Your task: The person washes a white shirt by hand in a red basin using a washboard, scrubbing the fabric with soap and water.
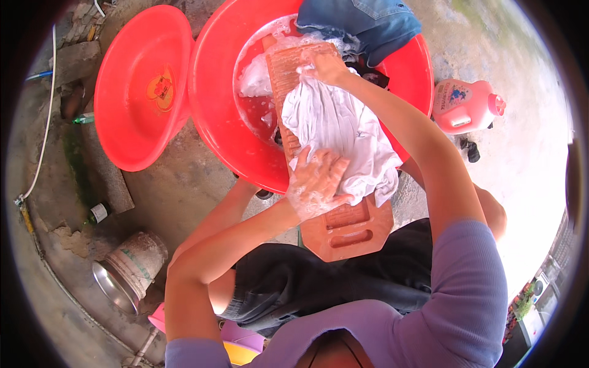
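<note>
A wet white cloth garment lies spread over a ridged brown washboard, which slopes out of a large red plastic basin. My left hand, coated in suds, rests flat on the garment's near end with its fingers spread. Higher on the board, my right hand grips the garment's far end in curled fingers. Soapy water and white foam fill the basin's bottom. Blue denim hangs over the far rim, partly cut off by the frame.
A second red basin leans at the left. To the right stand a pink detergent jug and a small dark cloth. A worn bucket with a metal bowl, a dark bottle and a pale hose occupy the left side.
</note>
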`<action>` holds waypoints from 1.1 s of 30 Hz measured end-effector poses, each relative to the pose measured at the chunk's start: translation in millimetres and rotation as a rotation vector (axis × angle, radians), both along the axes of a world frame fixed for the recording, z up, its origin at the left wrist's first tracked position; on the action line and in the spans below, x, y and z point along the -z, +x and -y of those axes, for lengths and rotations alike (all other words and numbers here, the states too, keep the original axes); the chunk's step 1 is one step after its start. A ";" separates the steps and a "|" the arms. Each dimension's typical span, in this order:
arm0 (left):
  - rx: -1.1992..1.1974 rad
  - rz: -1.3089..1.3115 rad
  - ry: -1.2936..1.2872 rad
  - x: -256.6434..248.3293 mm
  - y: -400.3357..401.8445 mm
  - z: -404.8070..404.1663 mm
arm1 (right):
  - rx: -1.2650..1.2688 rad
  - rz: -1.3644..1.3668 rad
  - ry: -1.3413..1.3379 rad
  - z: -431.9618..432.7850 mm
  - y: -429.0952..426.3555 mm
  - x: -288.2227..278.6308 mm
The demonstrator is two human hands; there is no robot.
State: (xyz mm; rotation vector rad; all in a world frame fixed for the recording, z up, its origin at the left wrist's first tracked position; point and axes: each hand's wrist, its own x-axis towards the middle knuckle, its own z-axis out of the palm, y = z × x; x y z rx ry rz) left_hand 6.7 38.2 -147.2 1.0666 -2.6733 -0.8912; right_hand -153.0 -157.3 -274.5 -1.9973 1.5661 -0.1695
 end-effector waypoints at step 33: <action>0.094 -0.202 0.430 31.9 33.4 2.8 | -0.562 -0.229 -0.426 -63.7 14.4 5.1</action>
